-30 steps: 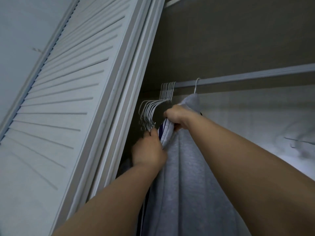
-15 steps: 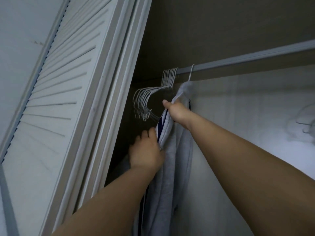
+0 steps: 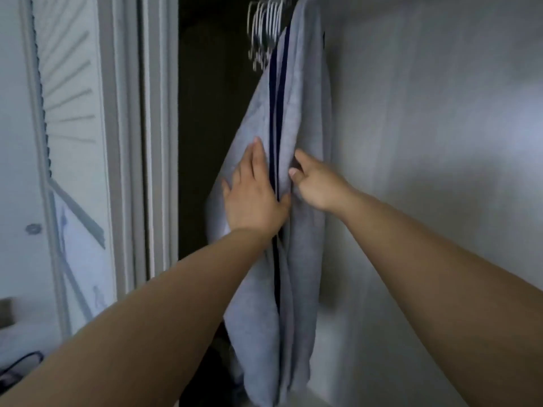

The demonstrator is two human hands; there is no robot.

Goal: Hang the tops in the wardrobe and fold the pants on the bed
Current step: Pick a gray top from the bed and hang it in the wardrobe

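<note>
A grey top (image 3: 305, 92) with a dark blue stripe down its middle hangs inside the wardrobe, its hanger out of frame above. My left hand (image 3: 254, 190) lies flat with straight fingers on the left half of the top. My right hand (image 3: 316, 185) pinches the fabric edge just right of the stripe, thumb and fingers curled on it. Both hands are at mid-height of the garment, close together. No pants are in view.
Several empty white wire hangers (image 3: 264, 30) hang bunched to the left of the top. The white louvred wardrobe door (image 3: 70, 113) stands open at left. The pale back wall (image 3: 440, 142) of the wardrobe fills the right side.
Both hands have slid down from the top's shoulder near the rail to its middle. The view has dropped, so the rail is out of frame. My left hand has flattened on the fabric.
</note>
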